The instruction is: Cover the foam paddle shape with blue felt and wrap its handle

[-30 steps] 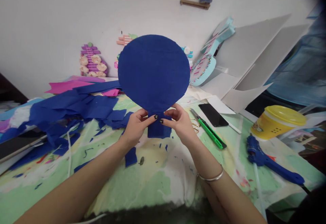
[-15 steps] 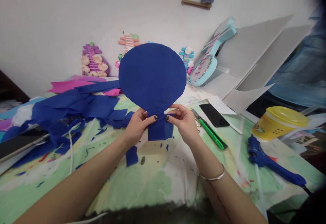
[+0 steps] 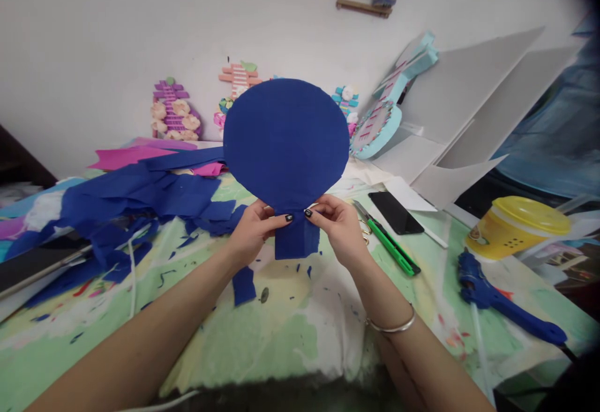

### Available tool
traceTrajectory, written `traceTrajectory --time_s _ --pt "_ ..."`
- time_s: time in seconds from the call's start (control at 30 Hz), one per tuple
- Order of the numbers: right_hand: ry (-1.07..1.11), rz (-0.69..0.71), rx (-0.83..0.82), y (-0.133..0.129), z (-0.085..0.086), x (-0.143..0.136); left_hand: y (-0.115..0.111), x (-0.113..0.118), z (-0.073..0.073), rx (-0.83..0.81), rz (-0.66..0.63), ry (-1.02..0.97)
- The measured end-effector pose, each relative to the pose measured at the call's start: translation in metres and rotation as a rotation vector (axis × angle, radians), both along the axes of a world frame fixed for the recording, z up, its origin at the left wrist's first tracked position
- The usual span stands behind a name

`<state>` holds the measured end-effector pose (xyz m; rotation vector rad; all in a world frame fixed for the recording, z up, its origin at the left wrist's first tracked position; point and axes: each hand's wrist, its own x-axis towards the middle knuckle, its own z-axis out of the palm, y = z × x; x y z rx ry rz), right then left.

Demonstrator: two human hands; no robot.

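A round blue paper-covered cutout (image 3: 287,140) with a short rectangular stem stands upright between my hands, above the table. My left hand (image 3: 253,231) pinches the left side of the narrow neck, thumb in front. On the neck's right side my right hand (image 3: 338,224) grips in the same way, and its thumb presses on the blue paper. The fingers behind the cutout are partly hidden. Below it, a small blue paper scrap (image 3: 244,286) lies on the table among tiny blue bits.
Blue paper sheets (image 3: 131,193) heap at the left. Right of my hands lie a green utility knife (image 3: 392,246), scissors (image 3: 364,229), a black phone (image 3: 396,213) and a blue glue gun (image 3: 506,306). Beyond are a yellow tub (image 3: 515,227), white boards (image 3: 469,99) and a light-blue guitar-shaped craft (image 3: 389,109).
The cutout sits slightly farther right in the view and its disc has turned a little. Both hands keep their hold at the neck.
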<state>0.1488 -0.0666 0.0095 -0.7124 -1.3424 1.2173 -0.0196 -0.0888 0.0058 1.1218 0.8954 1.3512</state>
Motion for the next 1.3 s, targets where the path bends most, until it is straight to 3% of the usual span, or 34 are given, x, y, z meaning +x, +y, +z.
traceTrajectory --time_s 0.2,0.63,1.3 --pt "-0.04 0.013 0.033 0.0002 -0.0008 0.0009 0.0024 -0.0053 -0.0019 0.059 -0.05 0.056" --pt "-0.06 -0.004 0.053 0.0013 -0.0049 -0.0008 0.0011 -0.0047 0.0026 0.082 0.01 0.085" --pt "0.049 0.007 -0.013 0.0013 -0.0016 -0.0027 0.0048 -0.0062 0.0036 -0.054 0.03 -0.037"
